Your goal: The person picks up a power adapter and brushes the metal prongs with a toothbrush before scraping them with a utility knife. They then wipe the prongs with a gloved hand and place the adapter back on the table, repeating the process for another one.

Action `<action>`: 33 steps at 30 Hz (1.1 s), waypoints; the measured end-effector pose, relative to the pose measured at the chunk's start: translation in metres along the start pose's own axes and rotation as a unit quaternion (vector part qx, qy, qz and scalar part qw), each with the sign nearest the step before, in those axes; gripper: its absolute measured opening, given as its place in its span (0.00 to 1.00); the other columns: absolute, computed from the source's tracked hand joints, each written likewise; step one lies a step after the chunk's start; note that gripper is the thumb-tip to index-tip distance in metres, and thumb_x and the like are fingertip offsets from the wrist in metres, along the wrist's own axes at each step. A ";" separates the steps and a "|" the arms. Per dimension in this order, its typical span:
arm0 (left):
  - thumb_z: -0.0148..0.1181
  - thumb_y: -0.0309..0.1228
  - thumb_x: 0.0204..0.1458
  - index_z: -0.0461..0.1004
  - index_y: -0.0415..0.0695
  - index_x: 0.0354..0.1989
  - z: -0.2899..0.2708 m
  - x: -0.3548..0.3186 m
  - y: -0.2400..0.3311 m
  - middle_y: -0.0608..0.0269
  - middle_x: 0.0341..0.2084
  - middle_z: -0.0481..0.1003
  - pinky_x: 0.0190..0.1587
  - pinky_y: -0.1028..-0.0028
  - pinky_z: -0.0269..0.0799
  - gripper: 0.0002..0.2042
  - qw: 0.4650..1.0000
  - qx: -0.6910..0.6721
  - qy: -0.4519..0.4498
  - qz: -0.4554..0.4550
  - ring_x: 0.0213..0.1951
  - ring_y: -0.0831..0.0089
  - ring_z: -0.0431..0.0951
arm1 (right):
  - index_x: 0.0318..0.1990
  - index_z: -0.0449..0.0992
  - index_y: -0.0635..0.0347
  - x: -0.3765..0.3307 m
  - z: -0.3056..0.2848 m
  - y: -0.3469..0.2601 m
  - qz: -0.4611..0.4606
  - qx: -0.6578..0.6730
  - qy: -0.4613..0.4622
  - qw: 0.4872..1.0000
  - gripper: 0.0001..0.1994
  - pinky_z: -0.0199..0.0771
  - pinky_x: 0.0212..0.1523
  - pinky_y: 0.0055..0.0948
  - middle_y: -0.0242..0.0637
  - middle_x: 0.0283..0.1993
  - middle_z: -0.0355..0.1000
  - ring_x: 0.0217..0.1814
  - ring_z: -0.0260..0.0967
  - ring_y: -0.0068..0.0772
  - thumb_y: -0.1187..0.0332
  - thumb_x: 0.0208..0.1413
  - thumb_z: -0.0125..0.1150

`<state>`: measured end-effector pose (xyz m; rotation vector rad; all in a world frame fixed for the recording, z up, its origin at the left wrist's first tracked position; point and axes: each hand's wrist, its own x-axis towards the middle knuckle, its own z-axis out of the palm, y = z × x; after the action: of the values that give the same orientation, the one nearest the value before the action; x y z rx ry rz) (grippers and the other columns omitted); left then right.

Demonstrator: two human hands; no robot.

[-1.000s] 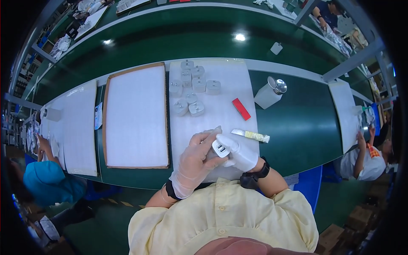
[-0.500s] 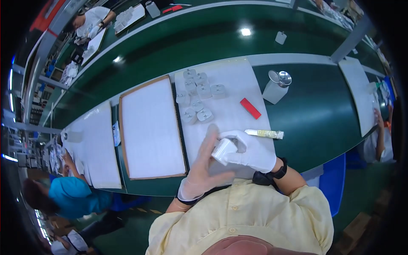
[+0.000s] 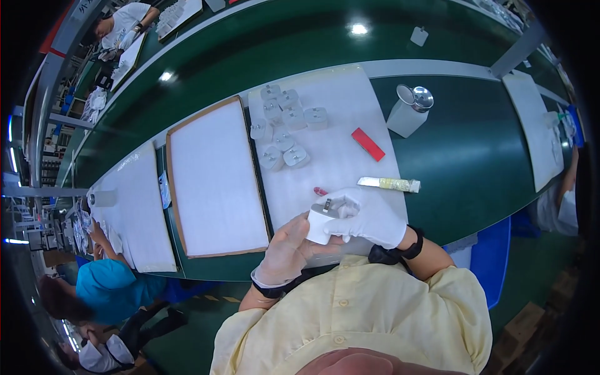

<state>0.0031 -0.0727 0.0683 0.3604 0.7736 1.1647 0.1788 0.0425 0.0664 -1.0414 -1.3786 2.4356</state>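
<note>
Both hands meet over the near edge of the white mat [image 3: 350, 119], closed together on one white charger plug [image 3: 322, 224]. It is a small, blocky white cube with rounded corners; a short metal prong shows on its far face. The left hand [image 3: 284, 250], in a thin translucent glove, cups the plug from the left and from beneath, thumb lying along its near side. The right hand [image 3: 369, 217], in a white fabric glove, wraps over it from the right, fingers curled across the top and pinching it near the prong. So the plug sits between the two palms, held above the mat rather than resting on it; its left face and far corner are the only parts that show.

Just beyond the right hand's fingertips a small red object [image 3: 320, 190] lies on the mat, partly hidden. To the right of that, a flat pale strip [image 3: 389, 184] lies across the mat's right edge onto the green table [image 3: 475, 156]. Farther off sits a red flat bar [image 3: 367, 144], and farther still, to the left, a cluster of matching white plugs [image 3: 284, 122]. A white canister with a metal lid [image 3: 409, 112] stands on the green surface at far right. Left of the mat lies a white board with a brown rim [image 3: 212, 178].
</note>
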 end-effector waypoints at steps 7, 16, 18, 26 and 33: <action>0.58 0.27 0.58 0.62 0.30 0.63 0.010 -0.003 -0.008 0.50 0.55 0.71 0.59 0.65 0.69 0.25 0.986 0.098 0.102 0.092 0.57 0.63 0.72 | 0.57 0.73 0.62 0.006 0.001 0.015 -0.161 -0.059 0.001 0.985 0.24 0.74 0.49 0.26 0.38 0.50 0.74 0.48 0.71 0.23 0.67 0.53 0.70; 0.67 0.10 0.40 0.66 0.35 0.62 0.004 0.004 -0.018 0.53 0.60 0.67 0.63 0.67 0.63 0.35 0.941 0.227 0.166 0.190 0.58 0.67 0.69 | 0.61 0.69 0.62 0.006 0.003 0.013 -0.135 -0.009 -0.023 0.991 0.25 0.75 0.52 0.28 0.38 0.56 0.71 0.54 0.70 0.27 0.71 0.55 0.66; 0.67 0.10 0.39 0.66 0.35 0.62 0.003 0.004 -0.019 0.54 0.61 0.66 0.63 0.67 0.63 0.35 0.940 0.234 0.169 0.184 0.59 0.68 0.69 | 0.61 0.68 0.63 0.007 0.003 0.013 -0.127 -0.007 -0.026 0.992 0.25 0.75 0.52 0.28 0.38 0.56 0.71 0.54 0.70 0.27 0.71 0.55 0.65; 0.69 0.12 0.38 0.67 0.36 0.57 -0.002 0.007 -0.027 0.57 0.57 0.67 0.61 0.67 0.64 0.32 0.903 0.288 0.187 0.258 0.56 0.68 0.70 | 0.63 0.66 0.62 0.011 0.001 0.024 -0.148 -0.031 -0.042 0.988 0.27 0.73 0.54 0.28 0.38 0.56 0.71 0.55 0.69 0.26 0.69 0.56 0.65; 0.72 0.17 0.37 0.63 0.41 0.55 -0.010 0.005 -0.033 0.62 0.49 0.65 0.57 0.69 0.65 0.34 0.835 0.417 0.218 0.286 0.51 0.71 0.70 | 0.61 0.67 0.62 0.009 0.009 0.024 -0.148 -0.062 -0.019 0.987 0.27 0.69 0.57 0.28 0.38 0.56 0.72 0.55 0.69 0.26 0.66 0.55 0.67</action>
<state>0.0197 -0.0814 0.0389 1.1409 1.6619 1.4335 0.1708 0.0270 0.0456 -0.7523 -1.5873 2.1889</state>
